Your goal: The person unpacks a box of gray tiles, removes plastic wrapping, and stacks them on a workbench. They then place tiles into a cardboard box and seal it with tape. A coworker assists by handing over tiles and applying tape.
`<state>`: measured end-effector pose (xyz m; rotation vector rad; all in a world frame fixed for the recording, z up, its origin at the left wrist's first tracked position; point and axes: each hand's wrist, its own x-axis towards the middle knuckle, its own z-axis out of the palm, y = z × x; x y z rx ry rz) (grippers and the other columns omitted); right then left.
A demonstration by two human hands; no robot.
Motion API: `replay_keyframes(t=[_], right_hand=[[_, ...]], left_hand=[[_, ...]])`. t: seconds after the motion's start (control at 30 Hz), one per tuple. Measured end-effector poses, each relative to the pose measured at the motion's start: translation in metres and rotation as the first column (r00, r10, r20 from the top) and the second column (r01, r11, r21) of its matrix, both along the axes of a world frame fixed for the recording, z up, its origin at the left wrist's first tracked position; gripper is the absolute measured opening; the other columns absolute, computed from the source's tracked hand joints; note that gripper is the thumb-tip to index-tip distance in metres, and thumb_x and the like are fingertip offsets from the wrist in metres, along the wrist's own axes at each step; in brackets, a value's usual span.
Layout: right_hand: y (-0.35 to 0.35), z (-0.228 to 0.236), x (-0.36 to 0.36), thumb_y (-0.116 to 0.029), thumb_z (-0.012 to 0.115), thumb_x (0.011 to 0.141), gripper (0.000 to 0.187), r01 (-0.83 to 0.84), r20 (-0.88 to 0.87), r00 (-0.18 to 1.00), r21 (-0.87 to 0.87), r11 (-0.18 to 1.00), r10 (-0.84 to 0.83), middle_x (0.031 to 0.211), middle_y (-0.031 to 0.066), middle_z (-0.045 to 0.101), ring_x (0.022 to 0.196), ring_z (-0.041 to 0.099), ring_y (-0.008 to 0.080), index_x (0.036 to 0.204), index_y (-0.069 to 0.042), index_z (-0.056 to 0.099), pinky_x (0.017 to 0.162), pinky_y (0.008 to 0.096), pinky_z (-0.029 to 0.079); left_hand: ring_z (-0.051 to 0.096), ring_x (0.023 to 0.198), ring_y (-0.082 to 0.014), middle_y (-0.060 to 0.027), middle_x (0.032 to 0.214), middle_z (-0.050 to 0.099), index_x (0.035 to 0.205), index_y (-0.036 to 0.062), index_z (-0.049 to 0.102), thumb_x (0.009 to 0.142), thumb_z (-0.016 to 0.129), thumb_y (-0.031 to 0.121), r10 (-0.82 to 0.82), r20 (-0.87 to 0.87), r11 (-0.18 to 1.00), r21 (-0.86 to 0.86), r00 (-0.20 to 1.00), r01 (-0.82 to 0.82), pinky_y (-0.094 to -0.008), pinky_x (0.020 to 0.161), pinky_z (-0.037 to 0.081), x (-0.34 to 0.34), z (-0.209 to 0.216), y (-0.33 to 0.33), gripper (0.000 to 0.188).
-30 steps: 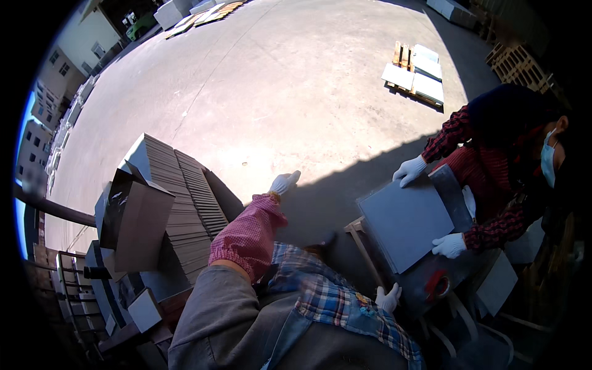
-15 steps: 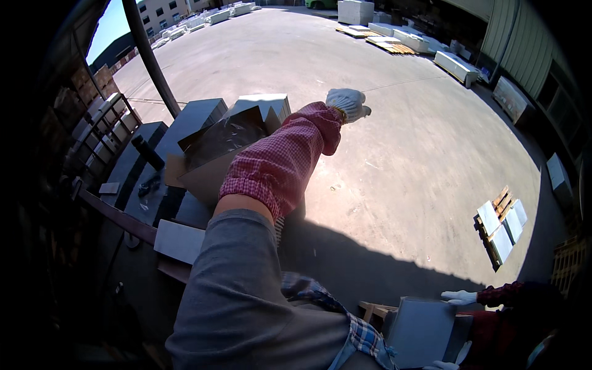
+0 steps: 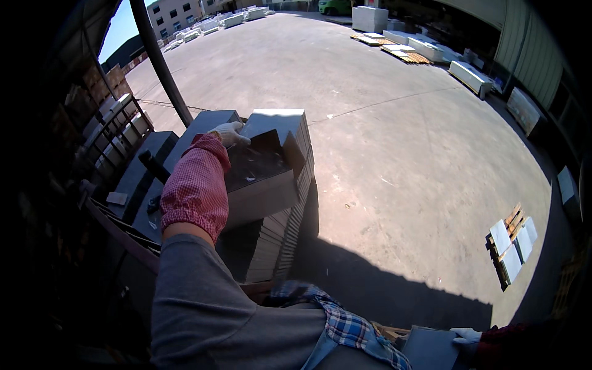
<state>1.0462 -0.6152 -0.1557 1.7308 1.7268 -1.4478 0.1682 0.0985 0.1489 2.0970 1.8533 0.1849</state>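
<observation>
Your left hand [image 3: 228,134], in a white glove, is at the far left edge of an open cardboard box [image 3: 265,194]. The thumb stands out to the right over the box opening; the other fingers are partly hidden, and I cannot tell whether they are closed on the rim or only resting there. Your right hand is out of view, so its finger state cannot be told.

The box sits at the near end of the stacked slabs, directly right of your pink checked sleeve [image 3: 196,185]. Its flaps are raised, and shiny film [image 3: 253,171] shows in the dark interior. Below and to the right of it runs a long row of slabs [image 3: 268,243] set on edge. Beyond the box is a pale-topped stack [image 3: 279,120], with a grey stack [image 3: 213,119] to its left. A black cylinder [image 3: 153,166] stands tilted to the left of your forearm; a small pale piece [image 3: 117,198] lies farther left.

At lower right, a co-worker's white glove [image 3: 467,335] touches the edge of a grey slab [image 3: 431,348]. Well apart, on the sunlit ground, a wooden pallet [image 3: 513,217] bears white slabs [image 3: 509,264].
</observation>
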Motion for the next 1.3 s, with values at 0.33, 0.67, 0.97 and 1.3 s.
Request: replay_keyframes(t=[0.33, 0.67, 0.97, 1.3], right_hand=[[0.085, -0.06, -0.415, -0.022, 0.067, 0.099, 0.056, 0.982, -0.281, -0.188, -0.027, -0.188, -0.941, 0.138, 0.0217, 0.064, 0.127, 0.061, 0.0282, 0.146, 0.005, 0.053, 0.108, 0.038, 0.048], [0.181, 0.126, -0.424, -0.033, 0.086, 0.085, 0.098, 0.873, -0.684, 0.397, 0.488, 0.021, -0.612, 0.154, 0.0255, 0.047, 0.138, 0.053, 0.035, 0.161, -0.003, 0.032, 0.113, 0.0436, 0.046], [0.083, 0.156, -0.385, -0.055, 0.087, 0.077, 0.123, 0.405, -0.582, 0.26, 0.79, -0.46, -0.771, 0.163, 0.0308, 0.027, 0.15, 0.033, 0.0463, 0.165, -0.006, 0.015, 0.12, 0.048, 0.038], [-0.074, 0.102, -0.387, -0.046, 0.089, 0.075, 0.092, 0.025, -0.127, 0.067, 0.992, -0.125, -0.99, 0.161, 0.0259, 0.036, 0.148, 0.035, 0.0489, 0.151, -0.01, 0.049, 0.118, 0.0548, 0.04]], left_hand=[[0.068, 0.081, -0.0176, -0.0071, 0.086, 0.075, 0.101, 0.0023, 0.078, 0.091, 0.073, 0.023, -0.266, 0.389, 0.95, 0.263, 0.882, 0.171, -0.0325, 0.079, 0.055, 0.058, -0.014, 0.021, 0.024], [0.065, 0.078, -0.0154, -0.0069, 0.082, 0.071, 0.097, 0.003, 0.073, 0.094, 0.072, 0.023, -0.82, 0.43, 0.505, 0.229, 0.379, 0.833, -0.0328, 0.074, 0.052, 0.32, 0.073, -0.211, 0.02], [0.064, 0.076, -0.01, -0.0052, 0.09, 0.071, 0.106, -0.0011, 0.071, 0.098, 0.071, 0.021, -0.574, 0.798, 0.171, -0.1, 0.182, 0.98, -0.0245, 0.066, 0.052, 0.472, 0.01, -0.454, 0.023], [0.062, 0.066, -0.0111, -0.0054, 0.081, 0.068, 0.1, 0.0013, 0.066, 0.098, 0.065, 0.014, -0.197, 0.93, -0.054, -0.328, 0.312, 0.943, -0.024, 0.061, 0.052, 0.486, -0.113, -0.57, 0.013]])
